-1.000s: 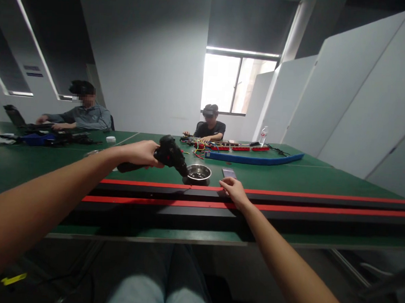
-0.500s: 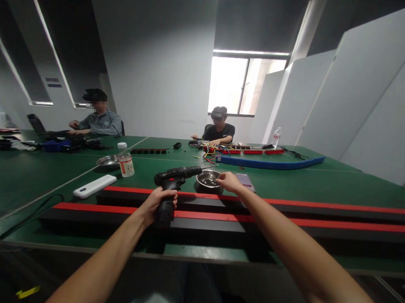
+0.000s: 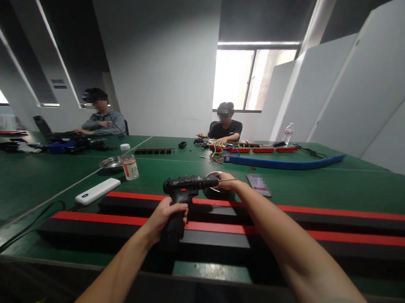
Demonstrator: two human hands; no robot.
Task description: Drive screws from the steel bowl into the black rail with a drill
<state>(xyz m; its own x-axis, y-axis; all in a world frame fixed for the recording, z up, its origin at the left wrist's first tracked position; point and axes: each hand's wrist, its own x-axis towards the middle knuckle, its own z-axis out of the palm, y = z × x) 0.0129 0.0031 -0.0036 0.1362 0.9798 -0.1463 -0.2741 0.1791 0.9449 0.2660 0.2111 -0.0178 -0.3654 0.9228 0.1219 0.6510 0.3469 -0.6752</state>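
My left hand (image 3: 165, 216) is wrapped round the grip of a black cordless drill (image 3: 182, 184), held upright over the long bars with its bit pointing right. A small metal bowl (image 3: 220, 194) sits just beyond the drill's chuck. Into that bowl reaches my right hand (image 3: 228, 182). The fingers are down inside, partly behind the chuck and bit, so their grip and anything in them cannot be made out. Two long black bars with red tops, a nearer bar (image 3: 117, 228) and a farther bar (image 3: 128, 205), lie across the table below my forearms.
A white power bank (image 3: 97, 191), a plastic bottle (image 3: 130, 166) and a metal dish (image 3: 111, 163) stand left. A phone-like slab (image 3: 259, 185) lies right of the bowl. Behind are a blue strip (image 3: 283, 164) and coloured wires (image 3: 218, 153). Two people sit across the green table (image 3: 174, 166).
My right hand has gone from the bowl's right rim deeper into it. The drill in my left hand now overlaps the bowl's front in view. The camera view has shifted slightly.
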